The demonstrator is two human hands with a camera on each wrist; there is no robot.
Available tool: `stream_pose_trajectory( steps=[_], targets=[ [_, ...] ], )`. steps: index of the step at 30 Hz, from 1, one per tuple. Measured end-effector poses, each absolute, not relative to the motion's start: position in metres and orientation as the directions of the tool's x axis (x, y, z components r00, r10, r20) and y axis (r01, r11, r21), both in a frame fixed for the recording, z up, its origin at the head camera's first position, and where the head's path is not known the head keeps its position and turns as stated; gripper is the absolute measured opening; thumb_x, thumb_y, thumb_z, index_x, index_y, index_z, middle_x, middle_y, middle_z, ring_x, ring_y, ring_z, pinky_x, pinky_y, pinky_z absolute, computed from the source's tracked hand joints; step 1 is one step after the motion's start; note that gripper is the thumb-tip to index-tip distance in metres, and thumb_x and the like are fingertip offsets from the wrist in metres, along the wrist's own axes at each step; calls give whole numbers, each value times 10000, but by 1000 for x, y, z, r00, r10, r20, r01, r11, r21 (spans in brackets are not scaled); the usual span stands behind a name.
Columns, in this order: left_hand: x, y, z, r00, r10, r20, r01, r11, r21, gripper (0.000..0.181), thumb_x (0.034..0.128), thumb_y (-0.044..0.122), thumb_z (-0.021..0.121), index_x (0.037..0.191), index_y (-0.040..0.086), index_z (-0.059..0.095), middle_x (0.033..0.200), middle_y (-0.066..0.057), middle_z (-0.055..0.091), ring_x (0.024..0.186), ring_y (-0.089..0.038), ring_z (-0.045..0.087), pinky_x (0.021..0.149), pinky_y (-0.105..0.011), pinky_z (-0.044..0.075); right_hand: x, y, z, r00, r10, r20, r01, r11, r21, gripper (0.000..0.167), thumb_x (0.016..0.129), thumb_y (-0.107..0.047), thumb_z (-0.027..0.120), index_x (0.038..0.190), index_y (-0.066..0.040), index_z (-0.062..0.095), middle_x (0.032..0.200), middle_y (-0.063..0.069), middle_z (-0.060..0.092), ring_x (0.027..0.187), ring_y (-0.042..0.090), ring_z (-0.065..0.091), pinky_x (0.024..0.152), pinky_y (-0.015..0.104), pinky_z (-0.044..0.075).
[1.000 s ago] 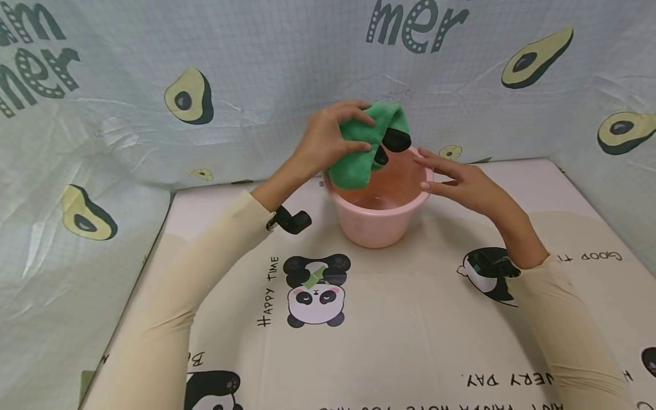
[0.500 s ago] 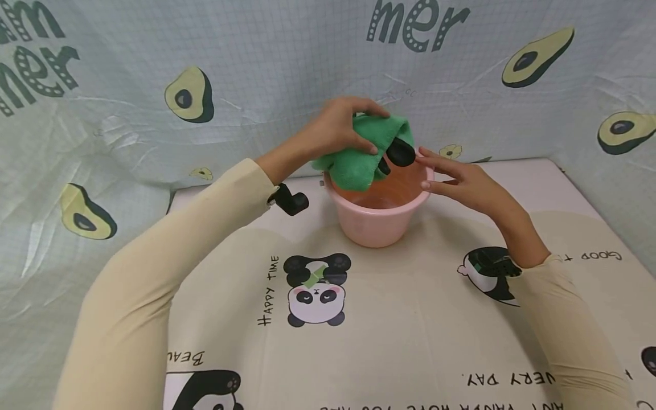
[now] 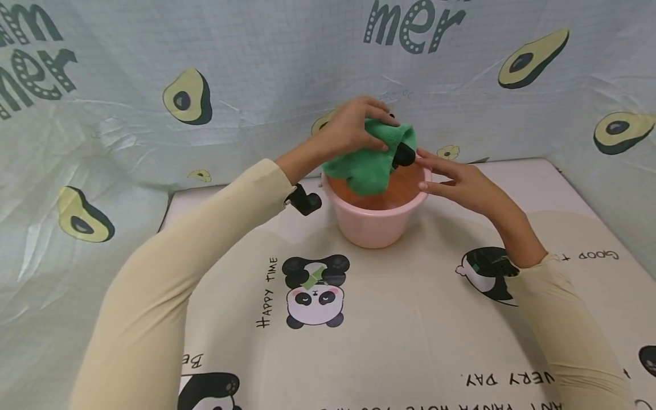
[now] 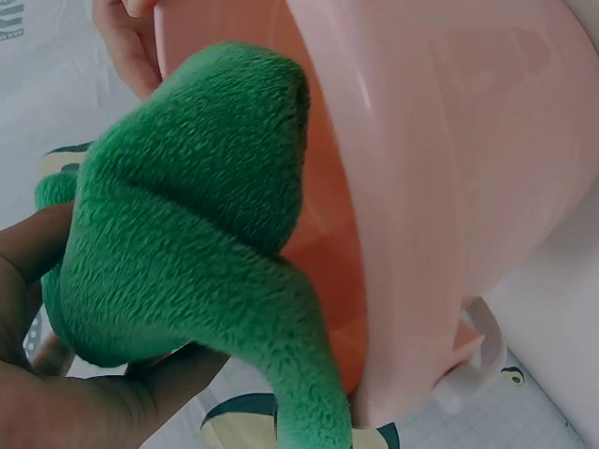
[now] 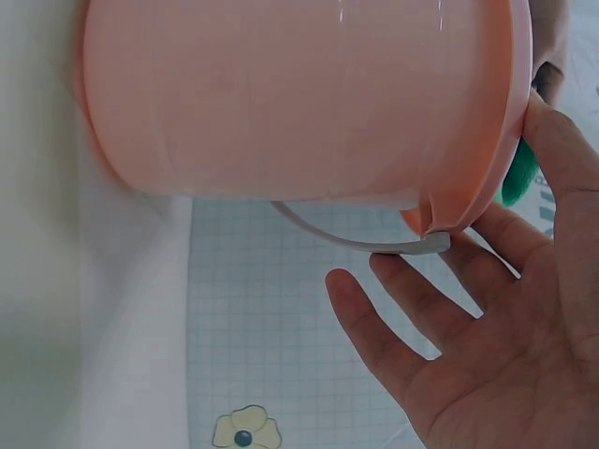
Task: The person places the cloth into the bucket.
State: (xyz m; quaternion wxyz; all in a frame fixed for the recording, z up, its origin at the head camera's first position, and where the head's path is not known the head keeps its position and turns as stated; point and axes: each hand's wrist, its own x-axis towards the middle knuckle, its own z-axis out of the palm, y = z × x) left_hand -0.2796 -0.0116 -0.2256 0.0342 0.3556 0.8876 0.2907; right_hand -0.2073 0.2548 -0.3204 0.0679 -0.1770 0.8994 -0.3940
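My left hand (image 3: 353, 130) pinches a fuzzy green cloth (image 3: 370, 168) between the thumb and fingers, over the mouth of a pink bucket (image 3: 371, 229). Part of the cloth hangs inside the rim, and a dark rounded piece (image 3: 405, 154) pokes out at its right side; what it is I cannot tell. The left wrist view shows the folded cloth (image 4: 187, 159) beside the bucket's rim. On the bucket's right, my right hand (image 3: 468, 185) touches the rim with spread, fairly straight fingers, close to the pale handle (image 5: 374, 248).
The bucket stands upright near the back of a table (image 3: 394, 319) covered in a panda-print cloth. Behind it hangs a pale sheet (image 3: 277, 68) with avocado prints. A black wrist camera (image 3: 304, 200) sticks out from the left sleeve, left of the bucket.
The left hand has shifted rightward with the green cloth, whose lower end now hangs slightly lower in the bucket. Less of the dark piece shows. The right hand and bucket have stayed in place.
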Motion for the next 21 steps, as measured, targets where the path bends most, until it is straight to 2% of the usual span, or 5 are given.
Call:
stream_pose_trajectory(
  steps=[6,10,13,16,21],
  targets=[
    [-281,-11,-221,-691,723,-13,643,622,446,420,885,227,819,1294,231,723,1364,41,657,1266,-96,563,990,-223,492,-205,255,-321,-931,-365,18,-261,630,-732,698,1003,-373,654,1608,-260,324,1666,-95,251,1516,259,294,1131,569,388],
    [-280,-10,-222,-653,743,-149,614,634,471,360,901,154,796,1256,182,747,1342,-11,665,1107,-145,651,795,-311,609,-206,255,-321,-932,-361,17,-257,629,-734,689,999,-369,661,1601,-289,336,1665,-106,249,1516,267,298,1131,579,383],
    [-278,-9,-225,-623,751,-217,611,641,465,277,910,78,771,1185,117,774,1226,-54,714,941,-185,684,697,-347,624,-206,255,-321,-935,-355,10,-247,630,-736,677,995,-367,668,1593,-293,358,1666,-122,240,1516,268,300,1134,576,379],
    [-278,-8,-227,-609,746,-271,606,658,447,241,929,43,723,1156,98,783,1179,-68,732,963,-179,658,739,-360,623,-206,255,-321,-936,-353,11,-245,626,-741,672,991,-376,673,1587,-293,374,1663,-142,237,1515,257,301,1140,570,375],
    [-280,-11,-227,-607,736,-300,595,671,441,282,950,86,661,1209,127,764,1250,-52,708,1030,-188,611,787,-400,610,-206,256,-321,-935,-354,17,-250,624,-740,664,988,-409,668,1580,-315,381,1654,-175,239,1514,228,303,1148,550,373]
  ],
)
